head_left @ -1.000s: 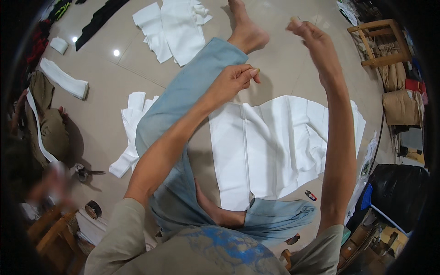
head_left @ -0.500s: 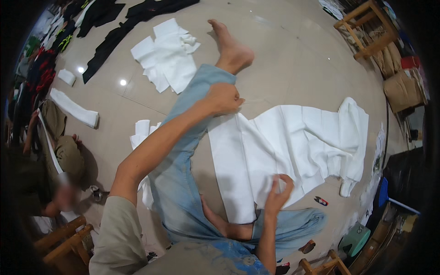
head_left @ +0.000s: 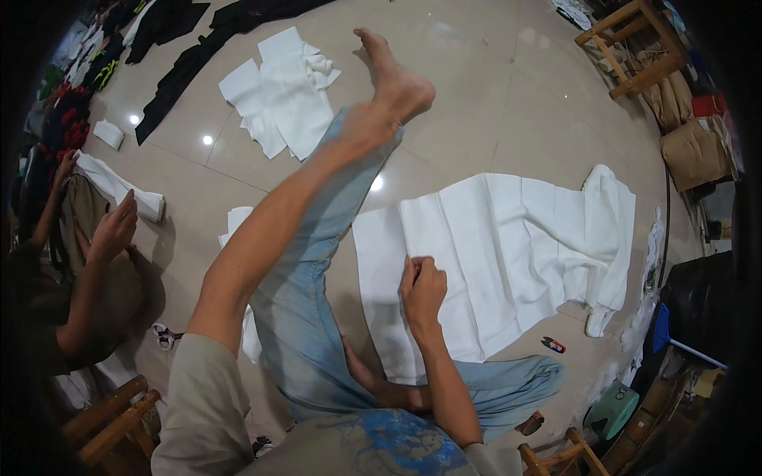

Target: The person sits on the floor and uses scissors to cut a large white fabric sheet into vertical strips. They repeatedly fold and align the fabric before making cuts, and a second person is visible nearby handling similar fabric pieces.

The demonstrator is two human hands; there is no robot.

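Observation:
A wide white cloth panel (head_left: pixel 468 238) lies spread on the floor in front of me, with long creases or seams across it. My right hand (head_left: pixel 424 292) is over its left part, fingers curled in and pressed together at one of these lines, apparently pinching the cloth. My left hand (head_left: pixel 369 127) is beside the ankle of my outstretched leg (head_left: pixel 309 230), away from the cloth. Motion smears it, so its fingers do not show clearly. A bunched part of the white cloth lies at the far right end.
White cloth pieces (head_left: pixel 290 91) lie beyond my leg, black garments (head_left: pixel 182 75) farther left. At left another person's hand (head_left: pixel 115 226) is near a folded white strip (head_left: pixel 143 198). Small red-and-black snips (head_left: pixel 553 345) lie right; wooden stools (head_left: pixel 635 47) stand around, with a green object (head_left: pixel 613 408).
My left hand has moved from the cloth's upper edge up to my ankle. My right hand has moved left across the cloth, its fingers curling closed. The other person's hand has risen.

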